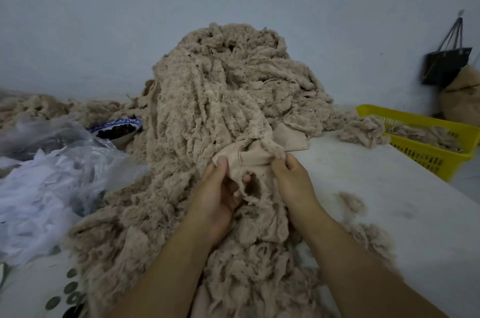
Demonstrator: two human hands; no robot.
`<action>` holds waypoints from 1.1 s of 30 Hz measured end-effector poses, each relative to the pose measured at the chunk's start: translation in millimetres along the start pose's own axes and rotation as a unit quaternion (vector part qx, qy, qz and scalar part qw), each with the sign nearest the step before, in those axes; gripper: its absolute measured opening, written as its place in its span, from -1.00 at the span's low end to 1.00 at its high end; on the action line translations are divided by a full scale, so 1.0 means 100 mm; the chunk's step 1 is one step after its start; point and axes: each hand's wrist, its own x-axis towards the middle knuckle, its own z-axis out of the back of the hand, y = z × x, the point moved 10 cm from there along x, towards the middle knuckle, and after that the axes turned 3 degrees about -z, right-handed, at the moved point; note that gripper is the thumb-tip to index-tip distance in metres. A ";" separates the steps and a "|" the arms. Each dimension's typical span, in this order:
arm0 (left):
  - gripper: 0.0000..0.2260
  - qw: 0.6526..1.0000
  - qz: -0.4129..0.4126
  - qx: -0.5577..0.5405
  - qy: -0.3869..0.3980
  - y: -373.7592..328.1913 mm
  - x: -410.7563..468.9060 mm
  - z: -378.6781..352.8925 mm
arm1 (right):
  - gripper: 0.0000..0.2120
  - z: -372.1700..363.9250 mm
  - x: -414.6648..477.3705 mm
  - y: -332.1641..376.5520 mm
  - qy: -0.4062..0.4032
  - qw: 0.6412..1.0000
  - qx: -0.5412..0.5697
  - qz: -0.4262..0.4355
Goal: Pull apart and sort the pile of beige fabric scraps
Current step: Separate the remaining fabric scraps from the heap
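Pile of beige fabric scraps (228, 99): frayed, fluffy, heaped high on white worktop (376, 188). At pile's near foot, one smoother scrap (253, 159) with a ragged hole. Left hand (220, 193) pinches the scrap's left edge, thumb on top. Right hand (293, 180) fingers (280, 165) curled, pinching its right edge.

A tall pile (223, 89) of frayed beige scraps is spilling from twelve o'clock toward six; a smooth, holed piece (255, 162) is stretching across its middle.
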 end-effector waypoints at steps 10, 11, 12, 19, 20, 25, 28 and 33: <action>-0.76 0.991 0.024 0.112 0.068 0.18 -0.06 -0.17 | -0.80 0.01 0.05 0.02 0.003 0.996 0.088 0.004; -0.73 0.996 0.019 0.067 0.063 0.14 -0.04 -0.15 | -0.80 0.06 0.06 0.01 -0.019 0.996 0.084 0.003; -0.74 0.998 0.014 0.019 0.063 0.08 -0.03 -0.14 | -0.79 0.13 0.09 -0.01 -0.049 0.995 0.089 -0.002; -0.66 0.956 -0.058 -0.283 -0.049 -0.36 0.08 0.33 | -0.85 0.65 0.19 -0.38 -0.196 0.939 0.259 -0.114; -0.66 0.955 -0.067 -0.280 -0.069 -0.36 0.09 0.37 | -0.85 0.63 0.20 -0.40 -0.189 0.936 0.272 -0.124; -0.66 0.923 -0.115 -0.344 -0.133 -0.49 0.10 0.64 | -0.78 0.65 0.17 -0.46 -0.212 0.910 0.333 -0.128; -0.69 0.914 -0.144 -0.340 -0.166 -0.60 0.07 0.79 | -0.68 0.80 0.20 -0.46 -0.213 0.887 0.393 -0.118; -0.78 0.952 -0.201 0.160 -0.166 -0.62 -0.06 0.37 | -0.57 0.17 0.17 -0.34 -0.050 0.908 0.381 -0.163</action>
